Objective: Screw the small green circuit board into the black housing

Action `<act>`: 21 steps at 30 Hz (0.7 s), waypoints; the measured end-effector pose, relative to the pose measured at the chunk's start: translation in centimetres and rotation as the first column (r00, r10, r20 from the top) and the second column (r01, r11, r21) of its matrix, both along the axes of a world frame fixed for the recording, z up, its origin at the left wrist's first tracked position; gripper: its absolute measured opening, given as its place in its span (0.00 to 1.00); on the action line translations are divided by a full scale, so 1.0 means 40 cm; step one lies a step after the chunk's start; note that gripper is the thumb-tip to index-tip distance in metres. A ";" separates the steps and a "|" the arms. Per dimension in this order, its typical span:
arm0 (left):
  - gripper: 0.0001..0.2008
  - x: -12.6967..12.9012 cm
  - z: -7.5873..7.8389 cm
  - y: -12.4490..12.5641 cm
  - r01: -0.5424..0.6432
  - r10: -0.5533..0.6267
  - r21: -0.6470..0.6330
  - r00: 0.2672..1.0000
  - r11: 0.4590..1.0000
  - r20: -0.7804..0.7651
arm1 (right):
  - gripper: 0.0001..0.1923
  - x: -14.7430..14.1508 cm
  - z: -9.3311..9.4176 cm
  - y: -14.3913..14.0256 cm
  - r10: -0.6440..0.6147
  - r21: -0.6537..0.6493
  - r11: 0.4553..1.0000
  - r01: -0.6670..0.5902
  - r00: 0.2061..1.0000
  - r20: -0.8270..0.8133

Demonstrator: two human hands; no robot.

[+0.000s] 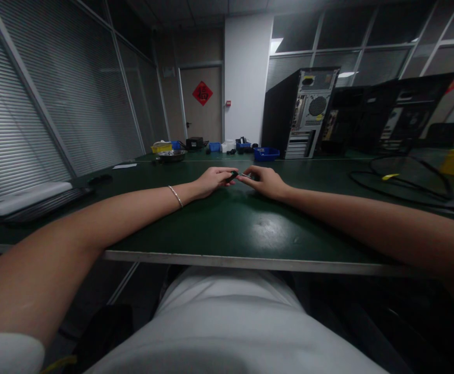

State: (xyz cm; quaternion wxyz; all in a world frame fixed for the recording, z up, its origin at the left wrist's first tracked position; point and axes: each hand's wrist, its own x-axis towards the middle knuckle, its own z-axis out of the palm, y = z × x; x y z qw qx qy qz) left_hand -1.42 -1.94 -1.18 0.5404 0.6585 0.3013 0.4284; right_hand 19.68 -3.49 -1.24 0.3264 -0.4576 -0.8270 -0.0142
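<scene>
Two hands meeting at mid-table, clutter lying beyond them.
Left hand and right hand resting on table, fingertips touching around small tool. Behind left hand, metal bowl and bins. Behind right hand, tray and computer tower. Far right, cables.

The table was dark green with a pale grey front edge. On it, the left hand pinched a small black piece with a green spot at its tip; a silver bracelet circled that wrist. The right hand met the piece at a silvery end. At the table's far edge sat a blue bin, a yellow tray and a black computer tower with a grey back panel. Beyond the table, a red diamond sign hung on a brown door.
</scene>
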 end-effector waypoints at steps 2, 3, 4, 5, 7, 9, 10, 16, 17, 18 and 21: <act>0.13 -0.002 -0.002 0.004 -0.007 0.007 0.012 1.000 1.000 -0.009 | 0.21 -0.002 0.005 -0.007 -0.016 -0.013 1.000 0.016 1.000 0.009; 0.13 -0.003 -0.003 0.006 -0.010 0.010 0.019 1.000 1.000 -0.013 | 0.21 -0.003 0.008 -0.011 -0.021 -0.016 1.000 0.021 1.000 0.015; 0.13 -0.004 -0.003 0.007 -0.012 0.013 0.025 1.000 1.000 -0.017 | 0.19 -0.004 0.010 -0.015 -0.022 -0.018 1.000 0.022 1.000 0.021; 0.12 -0.005 -0.004 0.008 -0.016 0.017 0.032 1.000 0.999 -0.019 | 0.18 -0.005 0.012 -0.018 -0.019 -0.018 1.000 0.020 0.999 0.029; 0.12 -0.005 -0.004 0.009 -0.023 0.024 0.043 1.000 0.999 -0.020 | 0.16 -0.006 0.014 -0.023 -0.007 -0.015 1.000 0.008 0.999 0.043; 0.11 -0.005 -0.004 0.009 -0.026 0.027 0.051 1.000 0.998 -0.016 | 0.15 -0.007 0.015 -0.026 0.004 -0.005 1.000 -0.003 0.999 0.049; 0.11 -0.005 -0.004 0.009 -0.025 0.026 0.054 1.000 0.998 -0.015 | 0.15 -0.007 0.016 -0.026 0.006 0.001 1.000 -0.006 0.999 0.049; 0.09 -0.003 -0.004 0.008 -0.025 0.026 0.080 1.000 0.996 -0.005 | 0.15 -0.003 0.014 -0.022 0.001 0.036 0.999 -0.003 0.999 0.049; 0.09 -0.003 -0.004 0.007 -0.024 0.025 0.089 1.000 0.996 -0.006 | 0.14 -0.002 0.013 -0.021 0.002 0.037 0.999 -0.004 0.999 0.052; 0.10 -0.003 -0.003 0.006 -0.022 0.023 0.101 1.000 0.995 -0.010 | 0.14 -0.002 0.013 -0.021 0.004 0.038 0.999 -0.006 0.998 0.056; 0.13 -0.004 -0.001 0.001 -0.014 0.018 0.135 1.000 0.991 -0.022 | 0.14 -0.002 0.013 -0.021 0.010 0.043 0.999 -0.013 0.998 0.062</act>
